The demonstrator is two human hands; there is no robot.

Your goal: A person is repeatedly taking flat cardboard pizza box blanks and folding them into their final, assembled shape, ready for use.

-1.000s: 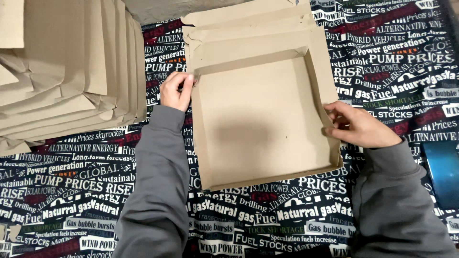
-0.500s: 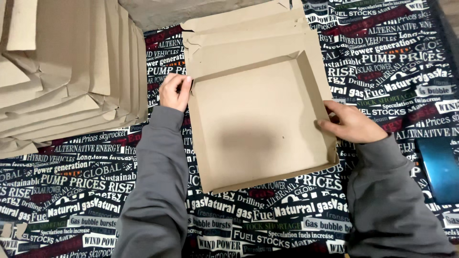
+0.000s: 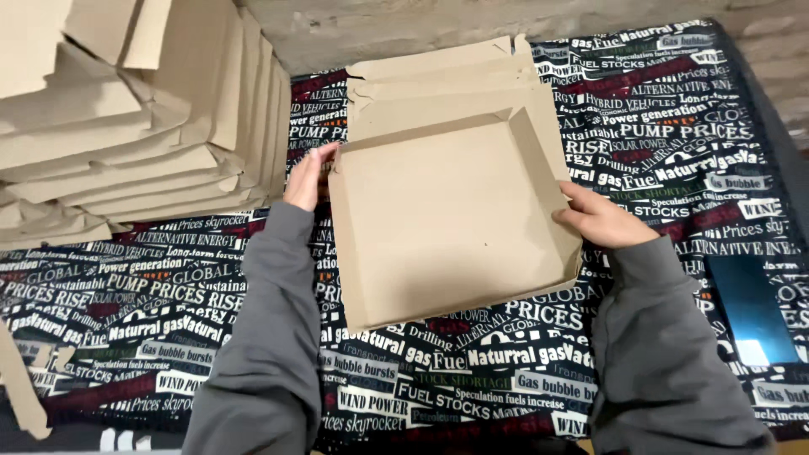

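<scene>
A shallow brown cardboard box (image 3: 447,215) lies open in the middle, its side walls folded up and its lid flap stretched flat behind it. My left hand (image 3: 308,175) presses against the box's left wall near the far corner. My right hand (image 3: 600,219) grips the right wall, with its fingers over the edge. Both arms wear grey sleeves.
A tall stack of flat cardboard blanks (image 3: 126,118) fills the upper left. The surface is covered by a dark cloth printed with headlines (image 3: 152,320). A dark glossy flat object (image 3: 750,307) lies at the right edge. A cardboard scrap (image 3: 21,388) lies at the lower left.
The box has shifted slightly left and towards me as both hands push its side walls upright. My hands stay on the same walls.
</scene>
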